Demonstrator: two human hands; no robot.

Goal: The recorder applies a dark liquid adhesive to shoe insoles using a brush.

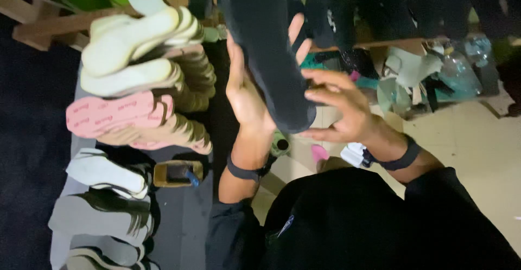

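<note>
Hands meet on a long dark sole blank [271,53] held upright in mid-frame, its rounded lower end level with the wrists. Left hand [244,93] backs it from the left, palm against the material, fingers [297,31] wrapped behind and showing past its right edge: gripping it. Right hand [342,110] comes in from the right, fingers [325,80] spread and bent, tips touching the lower end; I read this as a light contact, not a full clasp. My judgement: the left hand should carry the weight so the right stays free to feel or flex the end without twisting the piece.

Left of the hands, a stack of foam soles [141,58] fans out, cream and tan on top, one pink sole [114,115] in the middle, grey and white ones nearer. A small open box [178,173] sits on a grey bench [184,221] near them. Far right, scraps and a clear plastic bottle [461,69] lie on a pale tiled floor [477,150]. Wooden rails [49,26] run along the far left. Light is dim.
</note>
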